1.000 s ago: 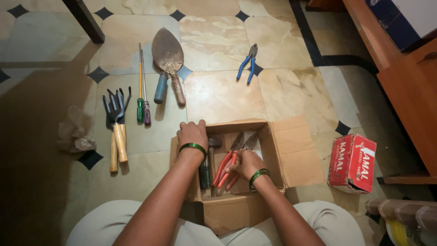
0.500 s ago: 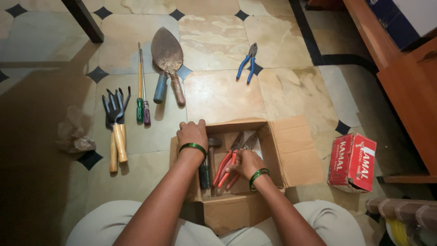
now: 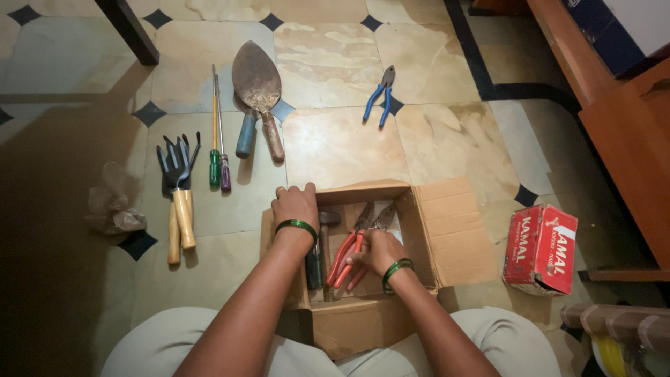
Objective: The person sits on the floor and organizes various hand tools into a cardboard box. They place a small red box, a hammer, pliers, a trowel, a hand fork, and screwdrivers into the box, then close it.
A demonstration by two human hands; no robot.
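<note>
An open cardboard box (image 3: 447,237) sits on the tiled floor in front of my knees. My left hand (image 3: 294,204) grips its far left rim. Inside the box, my right hand (image 3: 379,251) is closed around the handles of red-handled pruning shears (image 3: 347,251). A second pair of red-handled shears lies under it, its blades (image 3: 383,218) pointing away. A hammer (image 3: 325,230) and a dark-handled tool (image 3: 312,269) lie in the left part of the box.
On the floor beyond the box lie two hand rakes with wooden handles (image 3: 178,195), two screwdrivers (image 3: 218,139), two trowels (image 3: 257,98) and blue-handled pliers (image 3: 380,94). A red carton (image 3: 541,248) stands at right, crumpled paper (image 3: 112,202) at left, wooden furniture (image 3: 621,119) far right.
</note>
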